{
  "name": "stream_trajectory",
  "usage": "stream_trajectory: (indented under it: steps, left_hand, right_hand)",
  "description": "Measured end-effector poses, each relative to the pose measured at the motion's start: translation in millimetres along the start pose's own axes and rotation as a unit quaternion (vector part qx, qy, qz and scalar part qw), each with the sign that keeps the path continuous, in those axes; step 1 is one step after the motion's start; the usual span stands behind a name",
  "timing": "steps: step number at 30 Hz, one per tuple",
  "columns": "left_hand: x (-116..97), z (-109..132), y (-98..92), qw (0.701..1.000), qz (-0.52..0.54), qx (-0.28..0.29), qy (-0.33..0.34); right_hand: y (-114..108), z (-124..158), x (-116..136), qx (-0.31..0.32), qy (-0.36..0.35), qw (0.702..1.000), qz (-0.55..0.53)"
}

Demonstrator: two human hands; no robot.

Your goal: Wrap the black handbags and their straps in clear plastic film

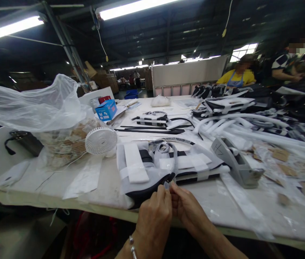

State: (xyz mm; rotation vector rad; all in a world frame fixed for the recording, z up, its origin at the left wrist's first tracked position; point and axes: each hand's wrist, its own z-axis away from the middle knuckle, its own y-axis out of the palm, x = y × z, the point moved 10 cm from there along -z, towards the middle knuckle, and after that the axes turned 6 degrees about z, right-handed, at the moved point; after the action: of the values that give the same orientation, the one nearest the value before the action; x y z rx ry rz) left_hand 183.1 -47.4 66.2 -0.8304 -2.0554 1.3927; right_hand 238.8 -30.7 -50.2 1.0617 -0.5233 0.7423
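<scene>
A black bag [140, 193] lies at the table's front edge, partly covered by white foam sheets [134, 163] held with clear tape. A wrapped strap [174, 158] curves over its top. My left hand [155, 212] is closed in a pinch at the bag's near right corner. Right beside it my right hand [186, 205] pinches too, the fingertips of both almost meeting. A small translucent scrap [166, 184] shows at the fingertips; what exactly they hold is hidden. To the right stands a grey tape dispenser [235, 163].
A white fan [101, 140], a clear plastic sack of brown pieces [66, 144] and a blue box [106, 109] stand left. Another wrapped bag [152, 119] and black straps [152, 130] lie behind. White foam tubes [238, 126] pile up right. A person in yellow [235, 77] sits beyond.
</scene>
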Motion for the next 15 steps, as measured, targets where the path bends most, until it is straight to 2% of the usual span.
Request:
stream_trajectory:
  steps: [3, 5, 8, 12, 15]
  left_hand:
    - [-6, -1, -1.3, 0.999, -0.021, -0.025, 0.024]
    - [-9, -1, -5.2, 0.998, -0.034, -0.036, 0.035]
    - [-2, 4, -14.1, 0.999, 0.008, -0.033, 0.031]
    - [24, 26, -20.1, 0.996, 0.080, -0.046, -0.016]
    - [23, 48, -11.8, 0.998, 0.034, -0.060, 0.005]
  right_hand:
    - [4, 1, 6, 0.013, 0.001, 1.000, 0.019]
    - [2, -5, 6, 0.001, -0.003, 1.000, 0.027]
    - [-3, -13, 1, -0.022, 0.007, 0.999, 0.040]
    - [-4, -14, 0, -0.033, 0.017, 0.997, 0.061]
    - [-5, -12, 1, -0.052, 0.026, 0.997, 0.044]
